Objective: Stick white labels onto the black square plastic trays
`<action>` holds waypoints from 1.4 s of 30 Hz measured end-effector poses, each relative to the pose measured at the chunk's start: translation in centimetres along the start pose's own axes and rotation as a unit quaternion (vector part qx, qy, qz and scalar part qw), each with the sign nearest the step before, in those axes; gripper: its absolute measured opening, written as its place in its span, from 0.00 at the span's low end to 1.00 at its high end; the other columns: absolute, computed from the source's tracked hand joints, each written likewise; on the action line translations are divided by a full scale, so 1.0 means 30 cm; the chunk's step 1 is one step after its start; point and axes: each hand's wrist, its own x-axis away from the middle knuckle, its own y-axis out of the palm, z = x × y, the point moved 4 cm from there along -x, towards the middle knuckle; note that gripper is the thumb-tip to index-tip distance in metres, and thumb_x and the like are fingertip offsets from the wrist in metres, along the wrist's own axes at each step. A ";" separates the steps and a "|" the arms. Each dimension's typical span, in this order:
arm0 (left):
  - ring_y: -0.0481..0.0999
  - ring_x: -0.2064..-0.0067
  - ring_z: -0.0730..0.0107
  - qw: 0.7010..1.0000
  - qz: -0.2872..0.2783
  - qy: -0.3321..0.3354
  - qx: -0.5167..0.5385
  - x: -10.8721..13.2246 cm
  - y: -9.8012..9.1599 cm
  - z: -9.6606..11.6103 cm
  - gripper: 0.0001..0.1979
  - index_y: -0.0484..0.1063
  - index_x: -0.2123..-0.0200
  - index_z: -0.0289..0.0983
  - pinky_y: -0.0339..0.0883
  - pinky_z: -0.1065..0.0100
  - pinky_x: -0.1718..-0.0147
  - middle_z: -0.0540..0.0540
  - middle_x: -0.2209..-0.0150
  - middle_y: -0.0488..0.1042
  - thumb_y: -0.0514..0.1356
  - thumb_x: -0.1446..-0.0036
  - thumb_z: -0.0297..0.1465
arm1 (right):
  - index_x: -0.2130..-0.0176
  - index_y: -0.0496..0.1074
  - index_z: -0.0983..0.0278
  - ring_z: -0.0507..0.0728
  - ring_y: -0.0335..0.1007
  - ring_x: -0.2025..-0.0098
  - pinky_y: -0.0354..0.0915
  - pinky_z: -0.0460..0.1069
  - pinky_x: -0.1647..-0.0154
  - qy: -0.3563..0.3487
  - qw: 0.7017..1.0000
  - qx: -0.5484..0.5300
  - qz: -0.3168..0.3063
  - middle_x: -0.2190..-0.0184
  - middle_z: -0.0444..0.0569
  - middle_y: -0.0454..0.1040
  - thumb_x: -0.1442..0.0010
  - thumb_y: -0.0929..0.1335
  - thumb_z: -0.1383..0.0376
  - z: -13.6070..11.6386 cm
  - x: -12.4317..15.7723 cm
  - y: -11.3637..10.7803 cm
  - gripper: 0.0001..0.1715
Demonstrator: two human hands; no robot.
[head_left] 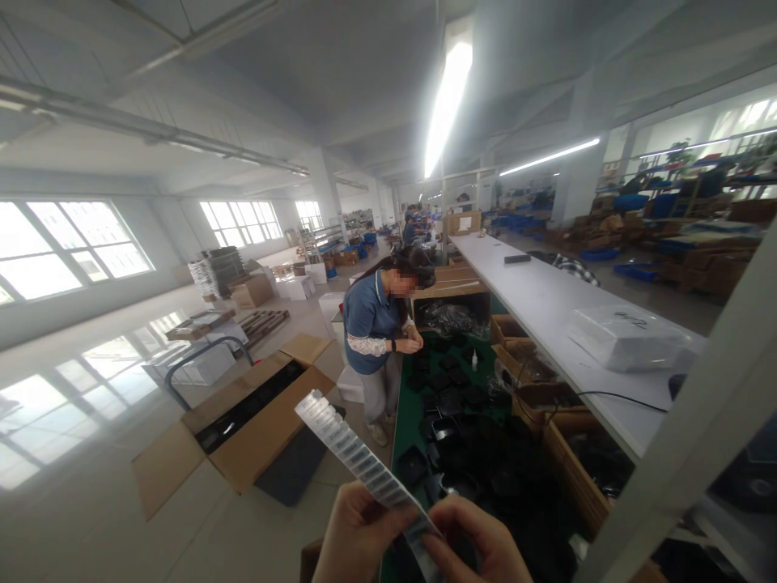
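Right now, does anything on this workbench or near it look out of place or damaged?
Nothing looks damaged. Both hands, left hand and right hand, pinch a long label strip. The open cardboard box sits askew on the floor.

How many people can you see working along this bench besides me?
At least 2: a person in a blue shirt standing at the green bench, and another in blue far down the line. More may be hidden beyond.
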 end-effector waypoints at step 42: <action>0.74 0.74 0.72 0.993 0.090 -0.047 0.067 0.008 -0.066 -0.064 0.17 0.77 0.78 0.32 0.68 0.74 0.72 0.49 0.78 0.78 0.78 0.69 0.35 | 0.72 0.74 0.65 0.53 0.67 0.69 0.61 0.45 0.66 0.017 1.000 0.007 0.025 0.74 0.46 0.72 0.37 0.66 0.50 0.004 0.008 0.052 0.22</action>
